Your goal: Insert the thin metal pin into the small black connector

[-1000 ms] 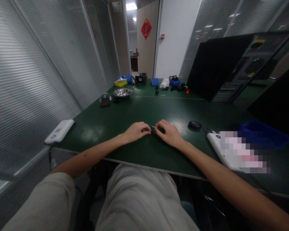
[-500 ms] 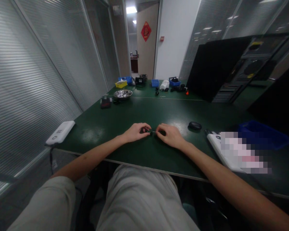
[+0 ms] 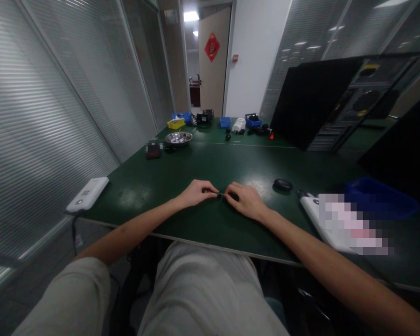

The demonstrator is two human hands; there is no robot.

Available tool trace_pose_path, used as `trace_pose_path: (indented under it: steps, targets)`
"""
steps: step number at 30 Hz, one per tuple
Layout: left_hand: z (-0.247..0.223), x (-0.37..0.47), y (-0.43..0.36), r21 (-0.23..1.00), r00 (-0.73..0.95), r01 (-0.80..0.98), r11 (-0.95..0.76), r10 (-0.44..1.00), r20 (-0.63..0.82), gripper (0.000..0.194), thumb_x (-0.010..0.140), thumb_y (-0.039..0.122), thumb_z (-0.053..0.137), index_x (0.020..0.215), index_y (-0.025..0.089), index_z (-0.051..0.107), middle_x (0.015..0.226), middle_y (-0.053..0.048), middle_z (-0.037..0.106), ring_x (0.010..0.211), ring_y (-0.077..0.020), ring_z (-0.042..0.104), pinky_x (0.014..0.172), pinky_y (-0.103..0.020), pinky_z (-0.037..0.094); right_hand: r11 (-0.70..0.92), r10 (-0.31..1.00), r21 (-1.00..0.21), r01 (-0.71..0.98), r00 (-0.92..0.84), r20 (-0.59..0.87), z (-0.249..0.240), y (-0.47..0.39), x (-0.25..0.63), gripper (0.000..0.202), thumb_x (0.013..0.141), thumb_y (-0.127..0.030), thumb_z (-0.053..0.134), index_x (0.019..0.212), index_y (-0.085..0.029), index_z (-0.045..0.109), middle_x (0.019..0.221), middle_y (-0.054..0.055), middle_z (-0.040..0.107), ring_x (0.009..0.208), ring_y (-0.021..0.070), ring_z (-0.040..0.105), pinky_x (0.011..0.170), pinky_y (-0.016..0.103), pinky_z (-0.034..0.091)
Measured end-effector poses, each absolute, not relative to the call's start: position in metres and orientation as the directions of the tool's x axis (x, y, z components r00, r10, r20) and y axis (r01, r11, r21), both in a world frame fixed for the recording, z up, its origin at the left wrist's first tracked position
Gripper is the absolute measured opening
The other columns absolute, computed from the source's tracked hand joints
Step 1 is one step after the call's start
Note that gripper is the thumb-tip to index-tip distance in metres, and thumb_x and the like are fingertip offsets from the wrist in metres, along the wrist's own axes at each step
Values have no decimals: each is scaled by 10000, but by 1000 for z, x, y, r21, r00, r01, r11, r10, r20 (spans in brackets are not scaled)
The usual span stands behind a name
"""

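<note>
Both hands meet over the green table [image 3: 196, 221], near its front edge. My left hand [image 3: 198, 192] is closed in a pinch at the end of a small dark piece [image 3: 220, 195]. From the other side my right hand [image 3: 245, 199] pinches too, its fingertips at a thin, light-coloured bit between the hands. The pieces are too small to name, and it is unclear how they join. A black, rounded case [image 3: 283, 185] lies to the right of my right hand.
A white device [image 3: 87, 193] lies at the left edge, a white box [image 3: 324, 224] and blue tray [image 3: 381, 198] at the right. Farther back are a metal bowl [image 3: 178, 139], a yellow tray [image 3: 176, 123], small blue trays [image 3: 225, 122] and a large black computer case [image 3: 315, 100].
My left fingers have drawn closer together, and the green bit seen at their tips no longer shows. My right hand has shifted slightly down and left.
</note>
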State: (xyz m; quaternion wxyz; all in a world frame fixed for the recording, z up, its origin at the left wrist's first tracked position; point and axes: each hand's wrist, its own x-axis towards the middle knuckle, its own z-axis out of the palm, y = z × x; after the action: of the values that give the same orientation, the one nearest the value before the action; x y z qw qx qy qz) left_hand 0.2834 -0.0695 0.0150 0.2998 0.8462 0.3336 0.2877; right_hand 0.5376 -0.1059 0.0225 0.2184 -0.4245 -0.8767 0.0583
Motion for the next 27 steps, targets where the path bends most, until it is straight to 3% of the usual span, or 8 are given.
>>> trace_pose_path:
  steps: [6, 12, 21, 27]
  targets:
    - [16, 284, -70, 720, 609, 373, -585, 740, 286, 217, 890, 348, 743, 1042, 211, 816, 984, -62, 774, 855, -179, 681, 793, -291, 494, 653, 755, -295, 697, -569, 327, 23, -107, 536, 176, 1045, -356, 488, 1022, -235, 613, 993, 27, 658, 801, 165, 607, 671, 281, 364]
    - [16, 285, -76, 677, 622, 342, -652, 697, 357, 227, 930, 335, 697, 1082, 210, 810, 1043, -71, 772, 935, -187, 701, 872, -295, 500, 657, 745, -219, 721, -577, 336, 21, -111, 528, 182, 1048, -358, 487, 1019, -237, 620, 1003, 30, 658, 790, 163, 605, 638, 284, 330]
    - [17, 284, -69, 791, 543, 345, -505, 795, 270, 245, 874, 370, 755, 1038, 198, 815, 1011, -66, 776, 846, -179, 687, 775, -281, 505, 652, 747, -214, 728, -569, 343, 22, -112, 524, 153, 1041, -343, 497, 1022, -235, 605, 996, 27, 649, 780, 162, 598, 634, 287, 323]
    - [12, 285, -50, 691, 544, 432, -579, 779, 312, 213, 911, 311, 716, 1074, 202, 801, 989, -59, 743, 817, -163, 642, 759, -289, 483, 651, 751, -242, 720, -565, 342, 24, -111, 527, 143, 1033, -342, 510, 999, -240, 604, 990, 19, 651, 781, 160, 598, 640, 287, 327]
